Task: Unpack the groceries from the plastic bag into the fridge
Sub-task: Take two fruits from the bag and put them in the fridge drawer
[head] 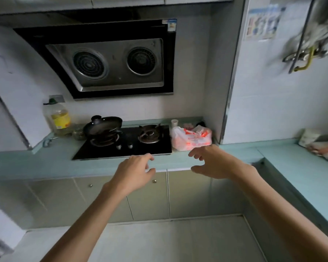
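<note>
— Hands: is either one gripping anything?
— Neither. Left hand and right hand are hovering over the front edge of the countertop, fingers loosely spread, holding nothing.
— Where is the plastic bag sitting?
— Just beyond the right hand, on the countertop beside the gas hob. A lidded pan is resting on its left side; a range hood is hanging above.

Single head view, looking forward-down at countertop from standing height, near
</note>
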`<act>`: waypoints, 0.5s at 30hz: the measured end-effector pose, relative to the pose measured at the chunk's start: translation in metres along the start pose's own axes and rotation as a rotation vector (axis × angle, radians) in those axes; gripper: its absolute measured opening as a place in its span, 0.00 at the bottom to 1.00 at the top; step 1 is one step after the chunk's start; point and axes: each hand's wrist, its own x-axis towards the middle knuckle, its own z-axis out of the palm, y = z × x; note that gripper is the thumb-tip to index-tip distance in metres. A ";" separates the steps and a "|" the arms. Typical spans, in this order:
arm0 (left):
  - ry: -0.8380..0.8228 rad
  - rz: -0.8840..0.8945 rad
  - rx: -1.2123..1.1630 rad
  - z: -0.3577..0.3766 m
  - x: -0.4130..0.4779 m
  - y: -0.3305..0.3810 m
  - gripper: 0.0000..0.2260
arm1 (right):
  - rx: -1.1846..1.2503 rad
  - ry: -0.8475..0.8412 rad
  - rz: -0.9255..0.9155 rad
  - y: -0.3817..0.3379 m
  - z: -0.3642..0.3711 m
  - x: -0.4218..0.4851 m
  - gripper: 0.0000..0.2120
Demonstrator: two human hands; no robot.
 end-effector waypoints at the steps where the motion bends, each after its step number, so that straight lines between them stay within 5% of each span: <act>1: -0.013 0.020 -0.004 0.007 0.014 0.008 0.18 | 0.012 0.013 0.026 0.013 -0.001 0.005 0.24; 15: -0.085 0.212 -0.023 0.092 0.289 0.026 0.16 | -0.003 0.034 0.230 0.167 -0.012 0.195 0.22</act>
